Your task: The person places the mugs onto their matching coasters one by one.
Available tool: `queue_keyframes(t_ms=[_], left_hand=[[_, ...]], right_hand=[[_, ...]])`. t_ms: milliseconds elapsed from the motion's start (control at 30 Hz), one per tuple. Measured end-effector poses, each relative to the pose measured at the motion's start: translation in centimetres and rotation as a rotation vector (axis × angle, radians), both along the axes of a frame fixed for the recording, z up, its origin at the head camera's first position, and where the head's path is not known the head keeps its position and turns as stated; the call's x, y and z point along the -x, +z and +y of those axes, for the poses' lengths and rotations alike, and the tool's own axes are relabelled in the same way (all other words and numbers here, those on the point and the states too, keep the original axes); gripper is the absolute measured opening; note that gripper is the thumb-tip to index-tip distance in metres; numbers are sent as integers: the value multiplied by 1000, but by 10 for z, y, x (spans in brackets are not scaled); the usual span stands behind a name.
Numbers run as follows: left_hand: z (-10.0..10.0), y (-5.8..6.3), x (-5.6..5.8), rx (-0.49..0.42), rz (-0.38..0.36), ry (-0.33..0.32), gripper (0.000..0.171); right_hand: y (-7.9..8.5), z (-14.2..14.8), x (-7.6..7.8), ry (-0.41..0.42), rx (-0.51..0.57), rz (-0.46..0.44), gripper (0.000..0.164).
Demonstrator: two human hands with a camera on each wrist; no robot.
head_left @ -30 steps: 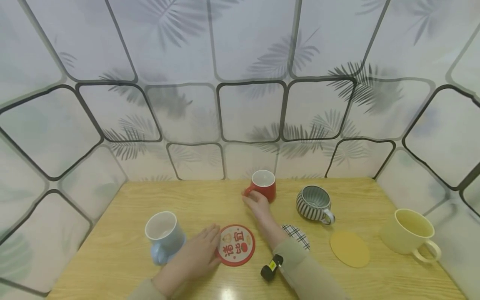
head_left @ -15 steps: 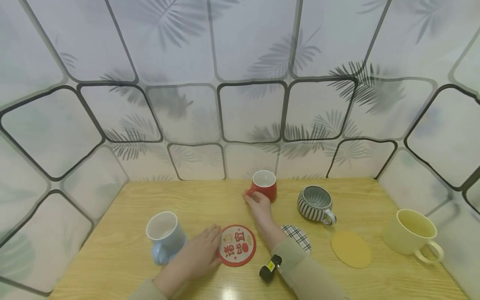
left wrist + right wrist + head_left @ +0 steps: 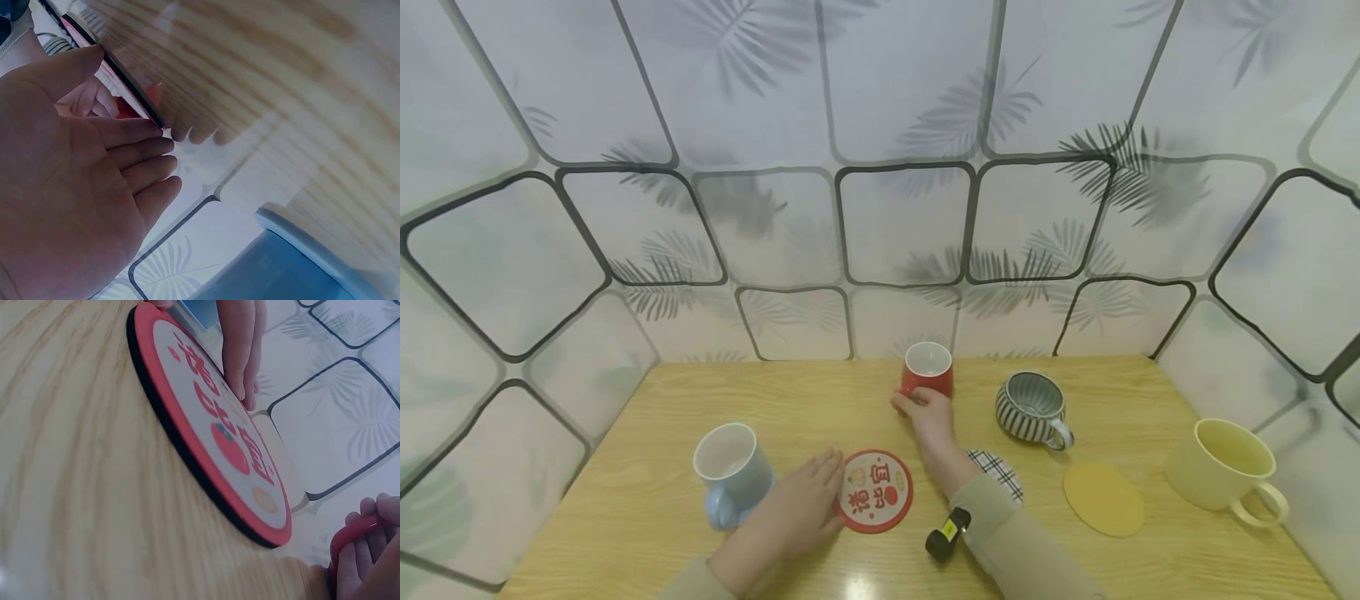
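At the back of the table, the fingers of my right hand grip the handle of a red mug with a white inside. That handle shows between fingers and thumb in the right wrist view; in the head view the hand covers it. My left hand lies beside a round red-rimmed coaster with red characters on it. In the left wrist view its thumb and index fingertip touch the coaster's edge, the fingers fairly straight. Just left of that hand stands a light blue mug.
Right of the red mug stands a striped mug. A plaid coaster lies partly under the right forearm, and a yellow coaster sits farther right near a yellow mug. A patterned backdrop closes the table's back and sides.
My right hand has shifted slightly right and forward, turning the red mug so its handle swings from the left toward the front. My left hand and the coaster stay in place.
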State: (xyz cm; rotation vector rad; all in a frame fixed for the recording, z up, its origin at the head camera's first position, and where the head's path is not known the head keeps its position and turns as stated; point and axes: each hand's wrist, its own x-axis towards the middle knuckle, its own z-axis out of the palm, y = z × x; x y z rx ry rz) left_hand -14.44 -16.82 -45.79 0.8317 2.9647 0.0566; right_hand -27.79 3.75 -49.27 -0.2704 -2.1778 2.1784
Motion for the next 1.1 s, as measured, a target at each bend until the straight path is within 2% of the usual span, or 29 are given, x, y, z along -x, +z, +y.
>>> queue_keyframes(t_ms=[200, 500, 867, 1100], left_hand=[[0, -1, 0, -1, 2, 7, 73], [0, -4, -1, 2, -9, 8, 73], [-1, -6, 1, 21, 6, 7, 73], [-2, -8, 2, 23, 7, 10, 74]], right_hand=[[0, 7, 1, 20, 2, -14, 16], [5, 14, -4, 35, -94, -41, 24], [8, 15, -8, 35, -28, 13, 23], [9, 15, -13, 45, -101, -7, 23]])
